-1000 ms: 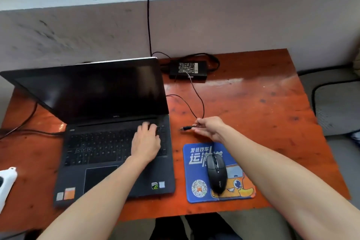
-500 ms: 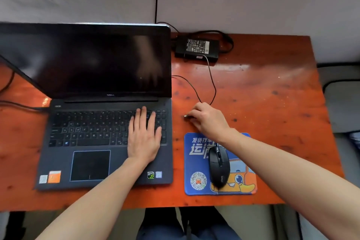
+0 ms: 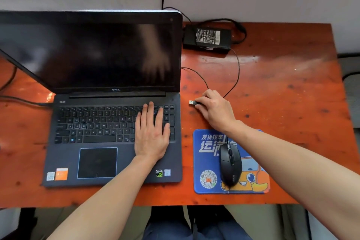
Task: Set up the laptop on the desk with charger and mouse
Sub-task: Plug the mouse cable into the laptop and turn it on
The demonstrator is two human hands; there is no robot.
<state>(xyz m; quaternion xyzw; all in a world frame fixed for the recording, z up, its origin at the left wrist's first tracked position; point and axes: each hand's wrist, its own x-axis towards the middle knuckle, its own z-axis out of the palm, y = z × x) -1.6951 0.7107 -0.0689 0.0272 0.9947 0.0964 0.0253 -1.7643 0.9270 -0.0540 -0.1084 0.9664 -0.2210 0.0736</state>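
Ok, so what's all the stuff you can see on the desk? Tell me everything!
desk: one, orange-red wood, against a pale wall
laptop: one, dark, open with its screen off, left part of the desk
charger: one, black, back of the desk, right of the screen
cords: several, black, thin, on both sides of the laptop
mouse pad: one, blue with an orange cartoon, front right
mouse: one, black, on the mouse pad
USB plug: one, silver, just right of the laptop
left hand: flat on the keyboard
right hand: pinches the USB plug
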